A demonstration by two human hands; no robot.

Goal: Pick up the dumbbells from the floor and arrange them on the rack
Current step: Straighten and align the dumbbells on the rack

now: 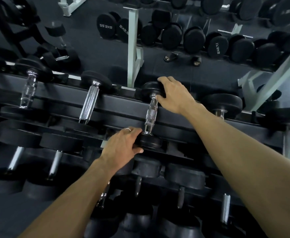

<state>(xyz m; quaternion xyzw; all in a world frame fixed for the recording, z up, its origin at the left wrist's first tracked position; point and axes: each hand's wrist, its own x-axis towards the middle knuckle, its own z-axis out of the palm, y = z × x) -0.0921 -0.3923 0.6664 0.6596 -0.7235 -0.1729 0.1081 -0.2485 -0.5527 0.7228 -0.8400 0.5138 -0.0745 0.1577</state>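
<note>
Dumbbell (149, 114) lies across the top tier of the black rack (123, 103), chrome knurled handle pointing away from the camera, one black rubber head at the far rail and one at the near rail. Left hand (123, 146) grips the near head: fingers curled over its top, thumb tucked under its lower edge (a ring shows on one finger). Right hand (173, 95) grips the far head, fingers wrapped over its rim, thumb down beside the end of the handle. Both forearms reach in from the bottom of the view.

Neighbours on the same tier: a chrome-handled dumbbell to the left (89, 103), another further left (28, 90), one to the right (221, 103). Lower tiers hold more dumbbells, partly hidden by the arms.

Behind the rack, dark floor, a pale upright post (133, 48) and a row of large black dumbbells with mirrored weight lettering.
</note>
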